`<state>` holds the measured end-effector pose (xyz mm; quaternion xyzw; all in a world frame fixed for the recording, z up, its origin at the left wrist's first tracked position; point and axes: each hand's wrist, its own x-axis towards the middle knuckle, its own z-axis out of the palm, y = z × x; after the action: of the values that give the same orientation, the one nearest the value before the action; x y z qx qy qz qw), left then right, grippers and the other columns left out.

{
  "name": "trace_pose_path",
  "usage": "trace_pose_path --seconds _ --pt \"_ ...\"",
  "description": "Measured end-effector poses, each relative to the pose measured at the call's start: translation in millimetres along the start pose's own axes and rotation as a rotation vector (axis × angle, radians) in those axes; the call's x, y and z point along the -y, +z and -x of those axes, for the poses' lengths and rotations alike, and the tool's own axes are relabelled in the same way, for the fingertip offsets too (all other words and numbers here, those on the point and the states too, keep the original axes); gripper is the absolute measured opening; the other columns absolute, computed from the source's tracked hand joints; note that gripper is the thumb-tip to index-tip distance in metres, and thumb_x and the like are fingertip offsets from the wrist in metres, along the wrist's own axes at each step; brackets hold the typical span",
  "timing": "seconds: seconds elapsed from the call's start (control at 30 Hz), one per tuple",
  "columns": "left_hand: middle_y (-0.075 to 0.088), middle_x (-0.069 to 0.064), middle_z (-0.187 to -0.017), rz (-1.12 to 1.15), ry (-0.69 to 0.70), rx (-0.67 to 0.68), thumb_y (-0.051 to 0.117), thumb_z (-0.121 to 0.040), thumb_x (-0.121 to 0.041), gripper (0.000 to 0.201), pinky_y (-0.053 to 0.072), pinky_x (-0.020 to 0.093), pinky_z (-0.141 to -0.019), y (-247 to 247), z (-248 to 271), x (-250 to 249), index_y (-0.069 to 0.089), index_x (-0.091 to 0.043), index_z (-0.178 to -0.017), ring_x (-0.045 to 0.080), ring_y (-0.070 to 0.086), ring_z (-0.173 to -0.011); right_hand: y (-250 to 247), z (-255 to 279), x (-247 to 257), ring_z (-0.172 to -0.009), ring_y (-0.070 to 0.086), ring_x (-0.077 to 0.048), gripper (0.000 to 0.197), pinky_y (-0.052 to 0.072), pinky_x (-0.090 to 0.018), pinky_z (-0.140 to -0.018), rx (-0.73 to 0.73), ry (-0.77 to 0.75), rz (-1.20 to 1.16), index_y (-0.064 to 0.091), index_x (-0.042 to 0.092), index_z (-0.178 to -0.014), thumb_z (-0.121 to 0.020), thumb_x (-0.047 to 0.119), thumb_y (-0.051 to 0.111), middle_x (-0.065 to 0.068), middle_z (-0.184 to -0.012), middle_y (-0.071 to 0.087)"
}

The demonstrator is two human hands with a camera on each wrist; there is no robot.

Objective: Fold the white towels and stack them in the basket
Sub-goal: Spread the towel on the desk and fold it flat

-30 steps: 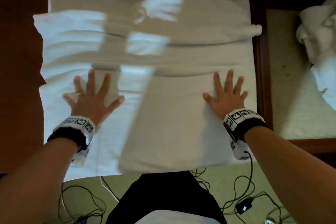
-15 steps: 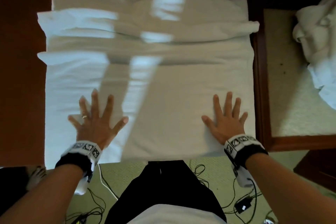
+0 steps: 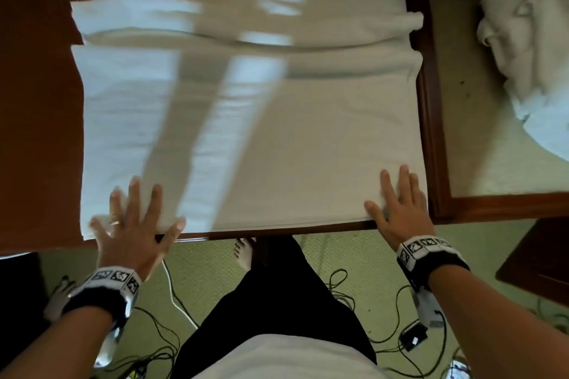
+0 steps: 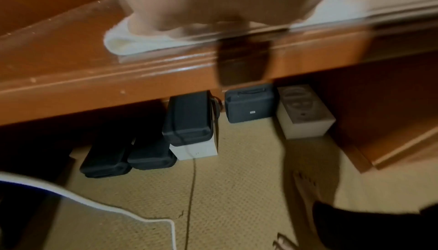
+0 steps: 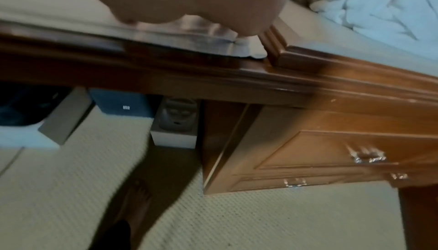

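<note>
A large white towel, folded over on itself, lies flat on the brown wooden table. My left hand rests flat with spread fingers on the towel's near left corner at the table edge. My right hand lies flat on its near right corner. Both palms press the cloth and grip nothing. In the left wrist view the towel corner shows under my blurred palm. In the right wrist view the other towel corner sits by the table edge. No basket is in view.
A crumpled heap of white towels lies on a pale inset surface to the right. Black cases and a white box stand under the table. Cables trail over the carpet by my bare feet. Drawers are below right.
Both hands have slid toward me over the towel, from its middle to its near edge, smoothing it flat. The towel now ends at the table edge.
</note>
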<state>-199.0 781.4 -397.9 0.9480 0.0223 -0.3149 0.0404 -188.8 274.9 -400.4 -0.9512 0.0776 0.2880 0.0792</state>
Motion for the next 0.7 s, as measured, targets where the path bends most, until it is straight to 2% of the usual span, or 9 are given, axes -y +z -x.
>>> trace_pose_path --seconds 0.13,0.2,0.3,0.37,0.43,0.47,0.53,0.6,0.7 --pt "-0.015 0.008 -0.167 -0.057 0.078 -0.104 0.018 -0.082 -0.089 0.101 0.016 0.074 -0.109 1 -14 -11 -0.002 -0.028 -0.161 0.041 0.005 -0.152 0 0 24 -0.150 -0.021 -0.026 0.090 0.001 -0.050 -0.123 -0.142 -0.160 0.027 -0.011 0.032 -0.157 -0.087 0.076 0.026 -0.006 -0.162 -0.027" --pt "-0.007 0.008 -0.168 -0.143 0.218 -0.129 0.025 -0.073 -0.097 0.114 0.014 0.073 -0.110 5 -18 -20 -0.001 -0.029 -0.161 0.039 0.009 -0.152 5 5 38 -0.149 -0.023 -0.029 0.098 -0.004 -0.050 -0.121 -0.124 -0.302 0.130 -0.014 0.033 -0.155 -0.084 0.081 0.032 -0.005 -0.161 -0.029" --pt "-0.006 0.006 -0.169 -0.223 0.307 -0.139 0.042 -0.064 -0.098 0.123 0.018 0.074 -0.109 10 -16 -27 0.004 -0.032 -0.160 0.039 0.007 -0.152 21 7 43 -0.147 -0.024 -0.037 0.112 0.003 -0.056 -0.120 -0.059 -0.347 0.271 -0.021 0.031 -0.154 -0.081 0.075 0.053 -0.010 -0.159 -0.032" --pt "0.001 0.008 -0.169 -0.233 0.330 -0.171 0.068 -0.067 -0.078 0.117 0.024 0.074 -0.106 14 -11 -28 0.015 -0.031 -0.160 0.039 0.010 -0.150 31 9 40 -0.148 -0.019 -0.041 0.115 0.008 -0.057 -0.119 -0.090 -0.332 0.280 -0.018 0.028 -0.155 -0.083 0.042 0.072 -0.013 -0.160 -0.028" --pt "0.010 0.010 -0.168 -0.238 0.349 -0.220 0.082 -0.071 -0.051 0.109 0.027 0.071 -0.104 19 -3 -27 0.022 -0.029 -0.159 0.040 0.018 -0.148 36 16 35 -0.149 -0.011 -0.042 0.112 0.015 -0.057 -0.118 -0.146 -0.348 0.288 -0.010 0.028 -0.157 -0.079 0.002 0.066 -0.015 -0.163 -0.018" --pt "0.015 0.010 -0.167 -0.239 0.359 -0.245 0.085 -0.072 -0.037 0.106 0.029 0.070 -0.103 22 3 -26 0.024 -0.029 -0.158 0.042 0.025 -0.147 37 21 32 -0.149 -0.005 -0.043 0.111 0.020 -0.056 -0.117 -0.165 -0.365 0.292 -0.005 0.028 -0.158 -0.075 -0.009 0.059 -0.015 -0.164 -0.011" --pt "0.023 0.010 -0.165 -0.237 0.389 -0.277 0.085 -0.067 -0.015 0.106 0.035 0.069 -0.100 26 14 -23 0.029 -0.026 -0.157 0.043 0.036 -0.142 37 31 24 -0.148 0.014 -0.043 0.109 0.031 -0.055 -0.111 -0.204 -0.423 0.296 0.013 0.024 -0.157 -0.064 -0.017 0.053 -0.017 -0.164 0.011" --pt "0.030 0.010 -0.162 -0.241 0.429 -0.253 0.085 -0.061 -0.005 0.109 0.043 0.067 -0.095 25 21 -15 0.034 -0.022 -0.155 0.043 0.043 -0.138 34 36 16 -0.141 0.034 -0.043 0.098 0.040 -0.055 -0.103 -0.233 -0.437 0.314 0.034 0.017 -0.150 -0.060 -0.016 0.054 -0.018 -0.157 0.032" --pt "0.042 0.015 -0.154 -0.305 0.369 -0.180 0.087 -0.057 -0.005 0.098 0.048 0.067 -0.089 14 22 -7 0.049 -0.016 -0.147 0.048 0.053 -0.127 19 35 14 -0.138 0.039 -0.045 0.077 0.036 -0.057 -0.108 -0.225 -0.260 0.305 0.049 0.011 -0.142 -0.068 -0.010 0.053 -0.020 -0.153 0.038"
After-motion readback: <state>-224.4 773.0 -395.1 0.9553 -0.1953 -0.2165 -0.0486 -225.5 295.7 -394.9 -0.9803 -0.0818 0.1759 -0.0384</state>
